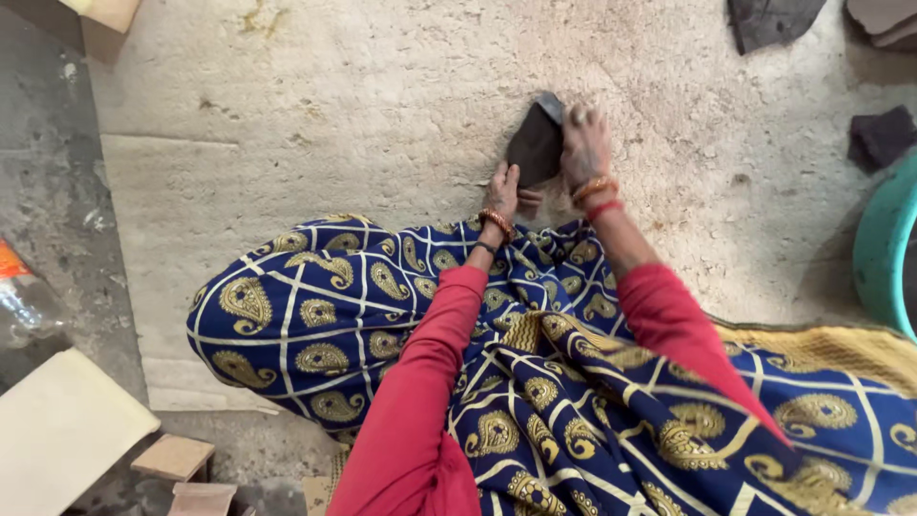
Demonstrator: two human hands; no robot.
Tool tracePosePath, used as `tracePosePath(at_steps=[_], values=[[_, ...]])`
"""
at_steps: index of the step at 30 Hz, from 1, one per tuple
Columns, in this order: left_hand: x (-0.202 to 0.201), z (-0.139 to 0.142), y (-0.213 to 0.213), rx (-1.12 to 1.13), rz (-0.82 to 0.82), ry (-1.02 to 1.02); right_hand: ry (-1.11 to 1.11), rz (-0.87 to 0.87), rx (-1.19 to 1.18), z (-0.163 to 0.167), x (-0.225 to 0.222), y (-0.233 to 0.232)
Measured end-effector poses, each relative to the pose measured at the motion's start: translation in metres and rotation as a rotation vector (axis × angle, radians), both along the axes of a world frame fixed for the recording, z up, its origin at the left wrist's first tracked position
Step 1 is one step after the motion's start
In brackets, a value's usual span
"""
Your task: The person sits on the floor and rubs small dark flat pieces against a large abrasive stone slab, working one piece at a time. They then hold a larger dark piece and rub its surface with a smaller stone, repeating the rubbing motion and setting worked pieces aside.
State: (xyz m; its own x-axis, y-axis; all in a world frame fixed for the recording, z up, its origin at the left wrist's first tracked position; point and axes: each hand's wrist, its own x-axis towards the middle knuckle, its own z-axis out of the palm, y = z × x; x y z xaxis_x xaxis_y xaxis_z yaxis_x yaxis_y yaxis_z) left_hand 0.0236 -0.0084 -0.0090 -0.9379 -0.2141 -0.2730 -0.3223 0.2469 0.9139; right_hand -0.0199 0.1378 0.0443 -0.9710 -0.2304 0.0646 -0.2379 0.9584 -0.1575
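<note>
Head view, person seated on the floor, looking down past a blue cloth with gold paisley print [401, 334] and red sleeves.

Object in hand: a dark, flat, wedge-shaped piece, leather-like or stone-like, material not certain [535, 148]. It stands tilted on the pale, dusty, sawdust-strewn floor slab [382, 105], lower edge touching the floor, upper corner under the right hand.

Right hand [585, 145]: laid over the top right edge of the dark piece, fingers [577, 118] curled over it and pressing; grasp is closed on the piece. Left hand [503, 191]: at the lower left edge, fingers touching and steadying the base; whether they wrap it or merely rest against it, cannot tell.

Step, as judged: the piece is being held and pressed or rubbed against the floor, both hands engaged. The next move would call for keeping the base pinned with the left hand while the right keeps downward pressure without letting the piece slip.

Surroundings: teal tub rim [884, 248] at right, well apart; dark scraps [879, 136] upper right; pale board [57, 430] and small wooden blocks [177, 457] lower left.
</note>
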Motion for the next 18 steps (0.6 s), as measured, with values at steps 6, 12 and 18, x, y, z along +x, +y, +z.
tracePosePath(at_steps=[6,12,18], values=[[-0.002,-0.001,0.003,-0.092,-0.023,-0.161,0.053,0.116,0.019,-0.008,0.045,-0.025],[0.001,0.002,0.0,0.438,0.036,-0.236,-0.011,-0.061,0.001,0.0,0.014,-0.011],[0.003,-0.001,0.001,0.196,-0.003,-0.124,0.276,0.104,-0.146,0.002,0.046,-0.024]])
